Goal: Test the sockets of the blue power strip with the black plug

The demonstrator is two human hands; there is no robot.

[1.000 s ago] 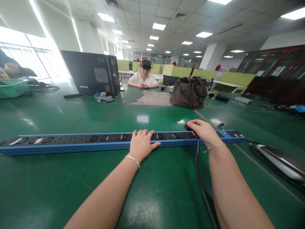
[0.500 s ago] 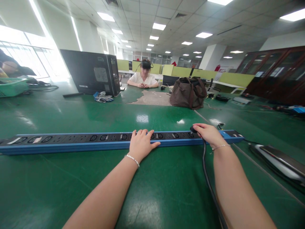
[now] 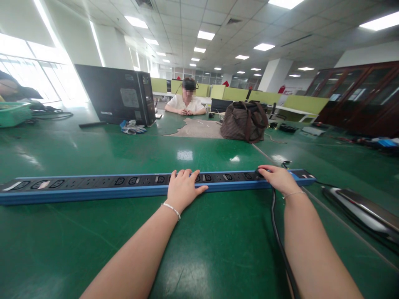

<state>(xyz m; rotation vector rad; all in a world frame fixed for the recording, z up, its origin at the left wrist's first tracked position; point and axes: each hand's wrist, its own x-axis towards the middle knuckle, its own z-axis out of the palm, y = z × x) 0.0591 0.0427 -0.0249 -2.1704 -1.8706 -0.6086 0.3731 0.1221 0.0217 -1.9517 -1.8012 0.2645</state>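
**Two hands are working a plug at the right part of the power strip**

The blue power strip (image 3: 140,191) is lying lengthwise across the green table (image 3: 93,241), much nearer to the wearer than to the table's far edge, where another person (image 3: 184,104) is sitting. The left hand (image 3: 183,187) is pressing on the middle of the strip; its fingers are spreading a little over the socket face, and its thumb is pointing to the right along the strip's near edge. The right hand (image 3: 276,177) is pinching a black plug (image 3: 258,172) between thumb and forefinger, over the socket face and towards the strip's right end. The other right fingers are folding behind, but I cannot tell exactly how.

The fingers are hiding the plug's lower side, so I cannot tell whether it is sitting in a socket or only touching the face. In my judgement, matching the pins with the holes should come before any force. The push should be going straight down, without tilting, while the left palm is bracing the strip against sliding. The thick cable (image 3: 277,228) is hanging towards the wearer, so it could be pulling the plug crooked; some slack would be helping.
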